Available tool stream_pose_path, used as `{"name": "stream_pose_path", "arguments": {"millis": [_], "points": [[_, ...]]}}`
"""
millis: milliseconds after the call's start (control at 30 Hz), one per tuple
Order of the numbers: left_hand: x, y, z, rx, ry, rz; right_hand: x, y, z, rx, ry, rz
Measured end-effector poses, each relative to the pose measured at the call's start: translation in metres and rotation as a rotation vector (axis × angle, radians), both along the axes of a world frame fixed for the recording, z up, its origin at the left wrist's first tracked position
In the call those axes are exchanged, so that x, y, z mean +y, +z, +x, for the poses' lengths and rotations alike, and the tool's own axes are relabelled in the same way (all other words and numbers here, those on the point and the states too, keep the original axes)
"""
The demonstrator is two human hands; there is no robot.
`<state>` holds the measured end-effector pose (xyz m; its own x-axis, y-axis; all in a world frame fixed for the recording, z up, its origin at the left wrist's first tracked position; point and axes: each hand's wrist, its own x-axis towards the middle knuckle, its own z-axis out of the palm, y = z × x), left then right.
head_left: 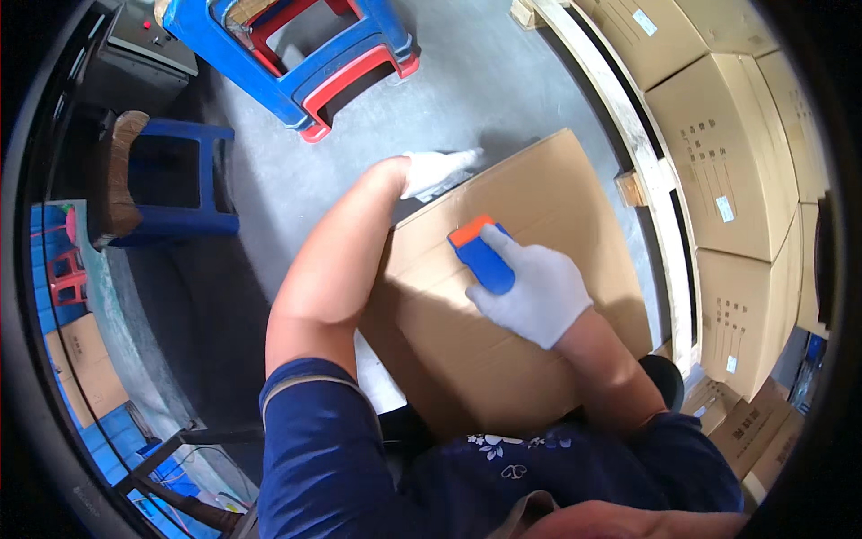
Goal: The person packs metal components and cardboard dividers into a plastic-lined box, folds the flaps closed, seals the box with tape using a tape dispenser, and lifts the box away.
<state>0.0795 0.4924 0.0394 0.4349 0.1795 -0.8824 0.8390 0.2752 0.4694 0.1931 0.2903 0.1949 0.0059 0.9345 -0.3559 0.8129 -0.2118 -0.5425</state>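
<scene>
A large brown cardboard box (449,332) is in front of me, its broad face turned up. My right hand (539,292), in a white glove, is closed around a flat blue hand tool with an orange end (485,262), held over the upper part of that face. The tool's exact kind I cannot make out. Just past the box's far left edge is my left hand (440,172), also gloved in white. Its fingers stretch out to the right along that edge; their undersides are hidden.
Blue and red stacked plastic stools (337,67) stand on the grey floor ahead. To the left is a blue stool (211,184) with brown covering. A wooden pallet (648,171) runs along the right, with stacked cartons (718,153) beyond it.
</scene>
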Motion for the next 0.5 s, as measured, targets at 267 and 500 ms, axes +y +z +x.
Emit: {"name": "stream_pose_path", "arguments": {"millis": [267, 500], "points": [[-0.046, 0.068, 0.002, 0.12, -0.12, 0.709, 0.009, 0.009, -0.011, -0.064, 0.02, -0.108], [-0.073, 0.088, 0.014, 0.195, -0.143, 0.89, -0.014, 0.03, -0.015, -0.159, 0.188, -0.103]]}}
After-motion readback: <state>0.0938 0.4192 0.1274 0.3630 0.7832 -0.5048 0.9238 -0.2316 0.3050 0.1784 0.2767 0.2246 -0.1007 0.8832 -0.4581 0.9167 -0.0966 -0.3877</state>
